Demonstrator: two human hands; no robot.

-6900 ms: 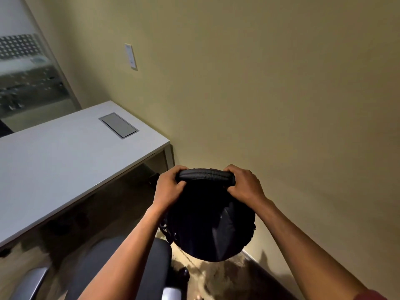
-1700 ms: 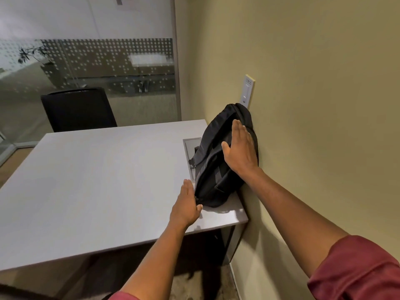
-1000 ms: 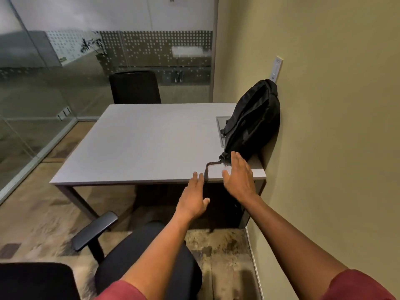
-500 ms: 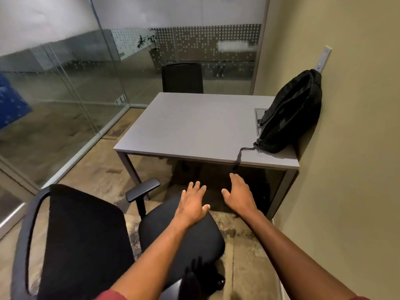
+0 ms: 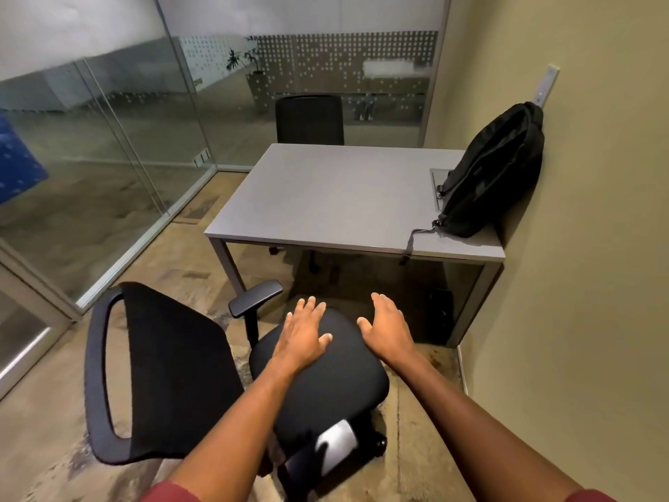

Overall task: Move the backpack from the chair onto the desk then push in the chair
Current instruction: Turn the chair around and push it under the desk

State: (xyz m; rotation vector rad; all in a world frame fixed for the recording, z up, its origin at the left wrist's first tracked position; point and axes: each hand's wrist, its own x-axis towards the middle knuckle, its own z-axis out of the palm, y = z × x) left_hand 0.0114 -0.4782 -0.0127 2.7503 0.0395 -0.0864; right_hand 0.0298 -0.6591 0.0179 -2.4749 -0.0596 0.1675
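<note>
The black backpack [image 5: 492,175] stands on the right end of the grey desk [image 5: 325,197], leaning against the beige wall, one strap hanging over the desk's front edge. The black office chair [image 5: 318,378] sits on the floor in front of the desk, turned sideways, its backrest [image 5: 159,371] at the left. My left hand [image 5: 302,336] and my right hand [image 5: 387,327] are held over the front of the chair's seat, palms down with fingers spread, holding nothing. Whether they touch the seat I cannot tell.
A second black chair [image 5: 309,119] stands behind the desk. Glass partitions [image 5: 108,157] close the room at left and back. The beige wall [image 5: 579,248] runs along the right, with a switch plate [image 5: 545,85] above the backpack. A recessed panel [image 5: 438,179] lies in the desk beside the backpack.
My hands let go of the backpack, which stays leaning on the wall. I stepped back from the desk, and both open hands dropped over the chair seat.
</note>
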